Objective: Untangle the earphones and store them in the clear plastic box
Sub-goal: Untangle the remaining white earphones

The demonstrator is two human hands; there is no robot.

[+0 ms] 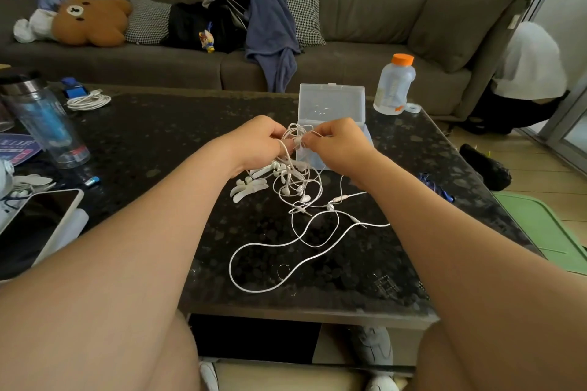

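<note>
- The earphones [298, 187] are one white tangle. Its tight part is lifted between my two grips, and the rest hangs down from there onto the bench [158, 136].
- My left grip [257, 143] is closed on a bundle of cords. My right grip [336, 146] pinches one strand at the knot. The two grips almost touch each other, with the knot between them.
- From the grips, the loose cords fall down and toward me. The ear buds [305, 198] lie just below the grips, and one long loop [263, 263] runs farther toward me, flat on the bench.
- I judge that the strand must be pulled out to the right, away from my left grip, so the long axis of the free cord goes from the knot toward my body.
- The clear plastic box [332, 101] stands directly behind the grips, with its lid open and upright. My right grip is the nearer one to it.
- White cable winders [247, 187] lie below my left grip, touching the tangle. They could catch a cord.
- A bottle with an orange cap [394, 86] and a tape roll [413, 107] stand beyond the box to the right, well apart from the cords.
- A tumbler [44, 124] and a phone [35, 225] are far to the left.
</note>
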